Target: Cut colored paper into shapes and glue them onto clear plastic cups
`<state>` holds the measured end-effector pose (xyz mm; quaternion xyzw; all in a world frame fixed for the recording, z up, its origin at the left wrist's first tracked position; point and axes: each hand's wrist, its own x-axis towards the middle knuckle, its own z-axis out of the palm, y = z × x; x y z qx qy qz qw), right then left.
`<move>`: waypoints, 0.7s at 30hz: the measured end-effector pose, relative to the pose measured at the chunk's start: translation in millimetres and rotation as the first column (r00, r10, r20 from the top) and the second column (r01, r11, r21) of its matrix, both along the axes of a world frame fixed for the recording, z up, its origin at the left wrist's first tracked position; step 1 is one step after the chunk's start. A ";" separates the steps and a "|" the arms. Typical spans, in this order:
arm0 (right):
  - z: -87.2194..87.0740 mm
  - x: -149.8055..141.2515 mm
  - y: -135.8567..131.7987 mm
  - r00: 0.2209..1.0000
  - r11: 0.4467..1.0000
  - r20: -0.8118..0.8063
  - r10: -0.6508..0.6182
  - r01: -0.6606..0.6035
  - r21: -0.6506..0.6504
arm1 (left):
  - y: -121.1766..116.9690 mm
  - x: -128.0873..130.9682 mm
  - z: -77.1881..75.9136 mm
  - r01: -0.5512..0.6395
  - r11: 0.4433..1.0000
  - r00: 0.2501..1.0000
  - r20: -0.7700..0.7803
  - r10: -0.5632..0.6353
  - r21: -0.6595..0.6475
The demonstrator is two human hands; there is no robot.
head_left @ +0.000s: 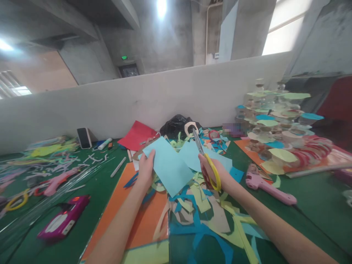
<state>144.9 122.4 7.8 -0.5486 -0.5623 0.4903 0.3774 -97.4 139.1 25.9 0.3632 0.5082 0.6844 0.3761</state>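
My left hand (147,169) grips a light blue sheet of paper (172,168) by its left edge, thumb on top. Yellow-handled scissors (212,170) are in my right hand (208,170), their blades pointing up and away, apart from the held sheet. Behind the scissors lies another light blue paper (189,152). Below both hands, blue, yellow-green and beige paper scraps (199,198) are heaped over the table. An orange sheet (148,220) lies under my left forearm.
A pink glue gun (271,189) with a cord lies right of my right hand. Stacked jars with paper discs (275,124) stand at the back right. On the left are a purple device (64,218), a phone (84,138) and another pink glue gun (62,179). A low wall (110,102) closes the back.
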 end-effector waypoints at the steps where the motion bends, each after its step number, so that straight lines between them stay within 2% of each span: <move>1: 1.6 0.8 -0.1 1.000 1.000 0.008 -0.008 0.008 -0.007 | -1.0 1.9 3.2 0.023 1.000 0.999 0.044 -0.023 -0.001; 6: 14.7 1.8 -8.4 0.993 0.990 0.111 0.027 -0.042 0.137 | -7.6 13.7 14.8 0.113 0.993 0.968 0.231 -0.100 -0.043; 11: 23.2 -1.1 -17.5 0.992 0.971 0.116 0.041 -0.067 0.229 | -16.2 24.5 15.7 0.155 0.987 0.930 0.342 -0.134 -0.034; 16: 22.2 -3.9 -19.4 0.987 0.955 0.071 0.146 -0.159 0.250 | -17.4 31.1 11.1 0.215 0.976 0.918 0.349 -0.188 -0.040; 21: 20.4 -3.1 -18.2 0.978 0.952 0.021 0.206 -0.205 0.227 | -13.3 29.8 7.5 0.164 0.986 0.941 0.304 -0.150 -0.019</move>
